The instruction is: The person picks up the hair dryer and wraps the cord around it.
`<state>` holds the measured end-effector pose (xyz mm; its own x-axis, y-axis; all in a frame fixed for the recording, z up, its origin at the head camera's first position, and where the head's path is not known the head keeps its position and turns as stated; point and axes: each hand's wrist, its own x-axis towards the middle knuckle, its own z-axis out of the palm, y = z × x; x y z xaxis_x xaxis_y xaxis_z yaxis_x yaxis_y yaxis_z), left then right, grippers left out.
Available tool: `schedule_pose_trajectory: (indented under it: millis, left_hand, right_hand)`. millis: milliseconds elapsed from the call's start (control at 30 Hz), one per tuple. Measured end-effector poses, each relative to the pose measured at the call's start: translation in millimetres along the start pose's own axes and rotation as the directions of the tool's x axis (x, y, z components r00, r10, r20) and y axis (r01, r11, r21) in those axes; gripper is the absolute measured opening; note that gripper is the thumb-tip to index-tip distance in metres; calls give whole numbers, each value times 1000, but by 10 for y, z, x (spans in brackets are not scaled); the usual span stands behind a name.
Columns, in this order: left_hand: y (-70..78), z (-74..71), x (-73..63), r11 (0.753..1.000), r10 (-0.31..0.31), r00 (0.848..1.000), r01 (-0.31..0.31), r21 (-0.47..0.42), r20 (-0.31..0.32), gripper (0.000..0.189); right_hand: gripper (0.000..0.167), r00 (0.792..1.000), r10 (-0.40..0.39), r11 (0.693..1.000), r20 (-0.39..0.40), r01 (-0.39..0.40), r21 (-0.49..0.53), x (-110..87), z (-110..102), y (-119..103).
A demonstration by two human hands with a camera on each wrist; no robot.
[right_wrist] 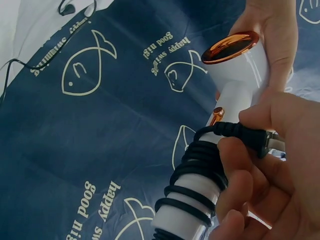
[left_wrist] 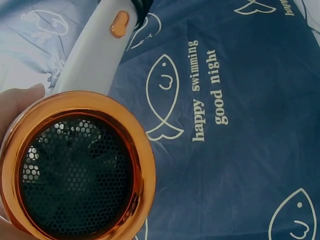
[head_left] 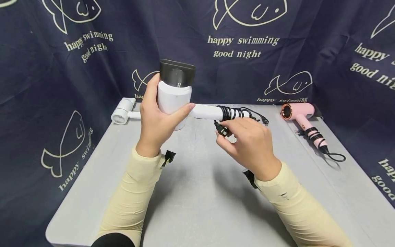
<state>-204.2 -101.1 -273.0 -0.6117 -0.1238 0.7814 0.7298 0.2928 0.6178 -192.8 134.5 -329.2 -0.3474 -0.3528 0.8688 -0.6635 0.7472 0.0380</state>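
My left hand grips the barrel of a white hair dryer above the table, its dark nozzle pointing up. The copper-rimmed rear grille fills much of the left wrist view. The handle extends to the right, with a black cord wound around it in several turns. Between thumb and fingertips my right hand pinches the black plug beside the wound cord. A copper-coloured button shows on the handle near the barrel.
A smaller white hair dryer lies at the table's back left. On the right lies a pink hair dryer, its black cord wrapped around the handle. The grey table is bordered by dark blue curtains with fish prints.
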Motion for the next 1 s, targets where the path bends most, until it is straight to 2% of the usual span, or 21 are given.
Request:
schedule_pose_trajectory:
  millis: [233,500,633,733,800,900,1000]
  left_hand:
    - [-14,-52,20,998,-12,999,10,58,40,80]
    - [-30,-102,35,991,-65,995,56,118,75,79]
    - [-36,-124,48,988,-96,988,80,136,121,77]
    - [-42,-140,50,987,-115,978,92,134,173,77]
    - [-54,-147,50,988,-102,975,77,133,198,78]
    - [-92,-154,47,991,-52,972,22,130,228,79]
    - [-141,-149,44,992,3,965,-37,123,263,82]
  right_hand:
    - [14,995,-46,999,-83,46,-1,49,42,18]
    - [11,988,-50,997,-149,57,43,65,79,20]
    - [10,980,-79,992,-185,94,78,74,91,2]
    - [11,981,-111,984,-161,131,121,81,89,3]
    - [13,984,-128,977,-123,146,155,84,85,18]
    - [21,989,-138,967,-52,145,211,81,79,60]
    - [36,991,-133,955,16,124,268,71,82,114]
